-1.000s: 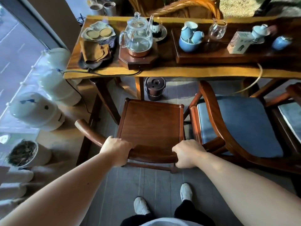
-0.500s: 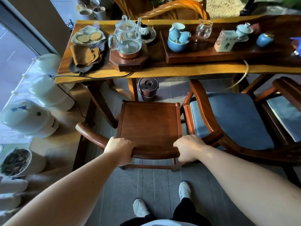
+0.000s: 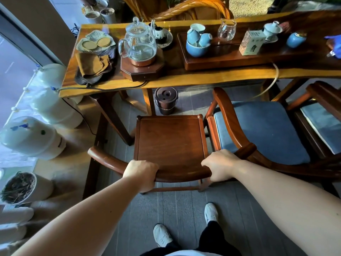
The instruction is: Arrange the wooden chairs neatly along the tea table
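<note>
Chair sits in front of the surface, beside the blue-cushioned chair. Your left hand and right hand squeeze its curved back rail. It looks heavy and stiff, so keep hold there.

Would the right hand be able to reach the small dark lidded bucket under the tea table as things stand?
Probably not directly: the right hand grips the back rail of the bare wooden chair, whose seat lies between it and the bucket, which sits under the tea table.
</note>
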Demonstrator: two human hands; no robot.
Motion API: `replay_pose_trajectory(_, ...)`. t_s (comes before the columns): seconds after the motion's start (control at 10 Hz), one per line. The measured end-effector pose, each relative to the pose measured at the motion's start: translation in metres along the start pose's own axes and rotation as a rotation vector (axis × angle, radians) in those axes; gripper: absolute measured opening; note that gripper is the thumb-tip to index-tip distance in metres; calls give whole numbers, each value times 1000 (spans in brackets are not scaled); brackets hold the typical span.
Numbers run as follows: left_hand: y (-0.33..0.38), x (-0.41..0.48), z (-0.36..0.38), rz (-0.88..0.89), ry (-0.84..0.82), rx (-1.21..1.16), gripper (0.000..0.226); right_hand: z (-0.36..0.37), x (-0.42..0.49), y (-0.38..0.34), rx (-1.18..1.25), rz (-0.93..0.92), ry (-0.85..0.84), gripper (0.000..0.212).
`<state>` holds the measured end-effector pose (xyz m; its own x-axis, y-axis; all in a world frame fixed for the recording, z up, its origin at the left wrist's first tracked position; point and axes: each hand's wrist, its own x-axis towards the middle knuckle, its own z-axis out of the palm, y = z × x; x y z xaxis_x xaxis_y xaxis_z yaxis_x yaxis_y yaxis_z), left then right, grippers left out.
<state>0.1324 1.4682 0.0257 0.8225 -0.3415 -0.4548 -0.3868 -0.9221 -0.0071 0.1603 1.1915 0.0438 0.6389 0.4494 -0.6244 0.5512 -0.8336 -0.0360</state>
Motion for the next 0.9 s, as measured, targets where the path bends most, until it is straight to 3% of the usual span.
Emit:
replay_pose_trajectory(0.5,-1,7,-10,-32,37,2,21,-4,5,-5,59,113,11,18)
replay_pose_trajectory(0.7,0,7,-11,-56,48,17,18,8,2,-5,97,132,133,19)
replay_pose_trajectory(0.8,2,2,-13,-66,17,-9,35,13,-5,-3,96,118,160,46)
replay_pose_trajectory(0.9,2,-2,-17,-6,35,20,81,9,-10,-5,98,78,174,73)
